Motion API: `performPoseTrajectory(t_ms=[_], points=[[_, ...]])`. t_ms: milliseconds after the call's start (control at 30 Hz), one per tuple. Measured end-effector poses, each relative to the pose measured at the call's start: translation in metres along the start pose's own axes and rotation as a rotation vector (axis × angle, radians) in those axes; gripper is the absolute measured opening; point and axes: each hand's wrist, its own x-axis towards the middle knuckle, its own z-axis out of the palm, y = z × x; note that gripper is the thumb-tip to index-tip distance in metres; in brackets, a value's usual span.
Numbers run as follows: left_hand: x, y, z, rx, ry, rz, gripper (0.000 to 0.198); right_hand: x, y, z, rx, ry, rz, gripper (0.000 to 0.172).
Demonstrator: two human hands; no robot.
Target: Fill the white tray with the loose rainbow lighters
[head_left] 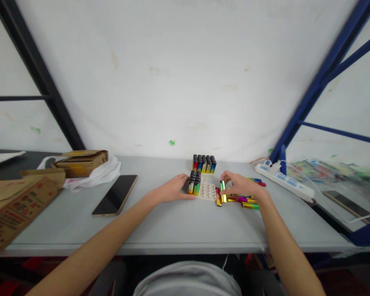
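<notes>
A pale tray [207, 191] with rows of round hollows lies on the table, and several lighters [194, 183] with black tops stand upright in its left part. My left hand [173, 189] is curved round the tray's left side, its thumb along the front edge and its other fingers partly hidden behind the lighters. Pinched in my right hand [238, 184] is a shiny green-and-gold lighter [223, 191], held upright just right of the tray. A red-and-gold lighter [218, 197] lies beside it. Several loose metallic lighters [250, 205] lie under and beyond my right hand.
Behind the tray stands a block of upright lighters [204, 164]. A black phone [115, 195] lies to the left, with cardboard boxes [80, 163] and a white plastic bag [95, 176] farther left. A power strip [284, 181] with cables runs along the right side, near a blue metal frame [314, 92].
</notes>
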Motion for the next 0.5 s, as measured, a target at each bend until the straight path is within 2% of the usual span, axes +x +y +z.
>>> performPoseTrajectory(t_ms=[100, 200, 300, 367, 500], points=[[0.000, -0.001, 0.000, 0.001, 0.000, 0.008, 0.076, 0.006, -0.006, 0.005, 0.105, 0.074, -0.077, 0.044], [0.000, 0.000, 0.000, 0.006, -0.009, 0.005, 0.076, 0.013, -0.011, 0.010, 0.239, 0.139, -0.131, 0.045], [0.000, 0.001, 0.000, -0.006, -0.003, 0.009, 0.076, 0.019, -0.013, 0.014, 0.355, 0.264, -0.166, 0.050], [0.000, 0.001, 0.000, -0.010, 0.004, 0.015, 0.076, 0.022, -0.013, 0.018, 0.424, 0.314, -0.158, 0.052], [0.000, -0.001, 0.001, -0.008, -0.003, 0.019, 0.076, 0.028, -0.015, 0.026, 0.553, 0.319, -0.071, 0.057]])
